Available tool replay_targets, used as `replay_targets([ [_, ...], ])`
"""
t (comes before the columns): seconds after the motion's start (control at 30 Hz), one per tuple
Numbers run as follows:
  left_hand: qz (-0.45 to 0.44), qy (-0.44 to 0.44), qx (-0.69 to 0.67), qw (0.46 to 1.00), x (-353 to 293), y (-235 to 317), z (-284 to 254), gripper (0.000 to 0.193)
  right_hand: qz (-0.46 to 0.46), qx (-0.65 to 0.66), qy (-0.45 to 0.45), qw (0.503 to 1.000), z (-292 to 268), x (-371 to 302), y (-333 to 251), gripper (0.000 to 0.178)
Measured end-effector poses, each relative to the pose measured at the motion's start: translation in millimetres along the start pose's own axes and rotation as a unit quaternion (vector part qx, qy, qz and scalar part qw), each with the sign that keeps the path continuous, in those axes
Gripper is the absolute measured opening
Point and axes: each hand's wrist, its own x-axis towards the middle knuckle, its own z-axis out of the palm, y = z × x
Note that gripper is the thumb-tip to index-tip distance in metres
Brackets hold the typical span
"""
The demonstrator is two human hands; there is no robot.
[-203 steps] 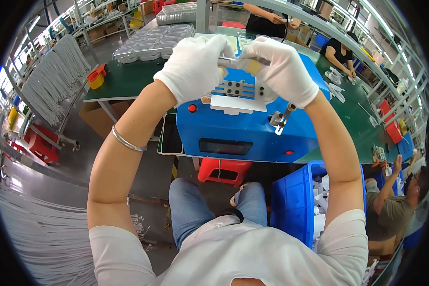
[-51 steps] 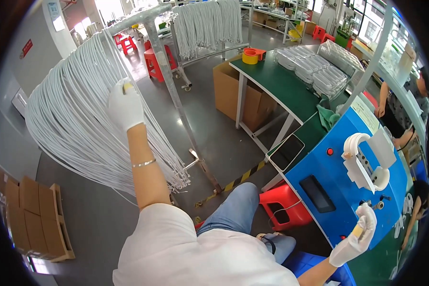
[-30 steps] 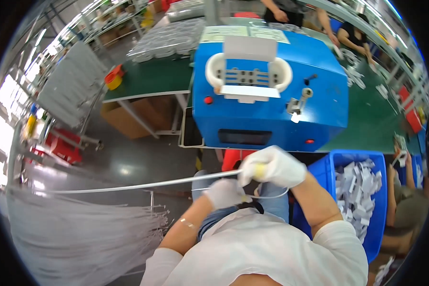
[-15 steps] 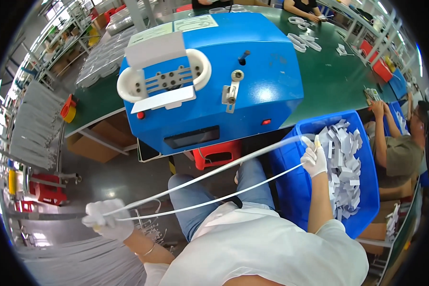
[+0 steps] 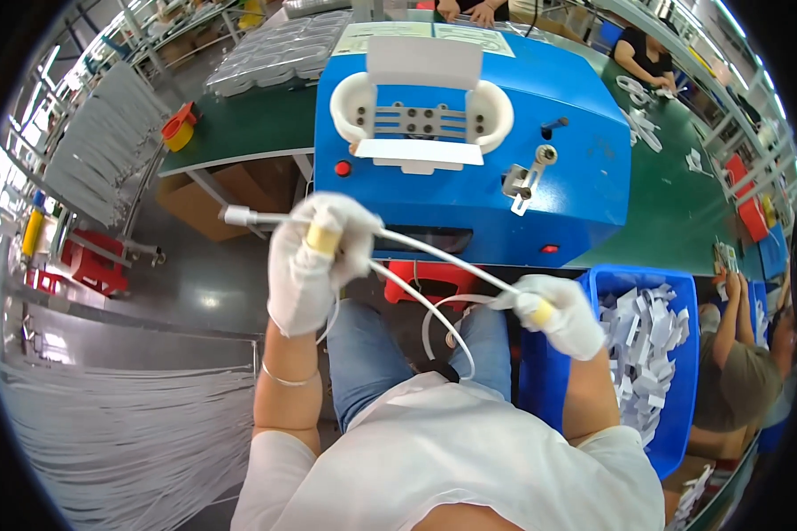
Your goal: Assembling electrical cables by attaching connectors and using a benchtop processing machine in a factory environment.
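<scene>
A white cable [image 5: 447, 257] stretches between my two gloved hands, and a loop of it hangs over my lap. My left hand [image 5: 314, 261], with a yellow band on a finger, is closed round the cable in front of the blue machine [image 5: 584, 181]. A white plug-like end [image 5: 238, 216] sticks out to the left of that hand. My right hand [image 5: 565, 317], also gloved and yellow-banded, pinches the cable beside the blue bin [image 5: 604, 275]. The machine carries two white curved posts [image 5: 496, 118] on top, with slotted metal bars between them.
White paper pieces [image 5: 644, 341] fill the bin at my right. Many pale cables [image 5: 115, 434] lie on a rack at lower left. A red stool [image 5: 429, 281] stands under the green table [image 5: 682, 199]. Other people work at the far side and at right.
My left hand has come up and inward from the lower left, and my right hand has moved slightly down. The cable is no longer stretched wide. The view has shifted, too.
</scene>
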Motion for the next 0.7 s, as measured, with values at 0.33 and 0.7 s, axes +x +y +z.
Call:
replay_targets([
  [0.33,-0.033,0.072,0.037,0.996,49.2,15.0,-17.7,0.014,-0.129,-0.170,0.303,0.929,-49.3,-17.1,-4.4,0.014],
  [0.7,-0.027,0.191,0.166,0.967,61.7,8.7,2.0,0.014,-0.153,-0.177,0.335,0.913,-66.1,-2.8,-9.2,0.012],
])
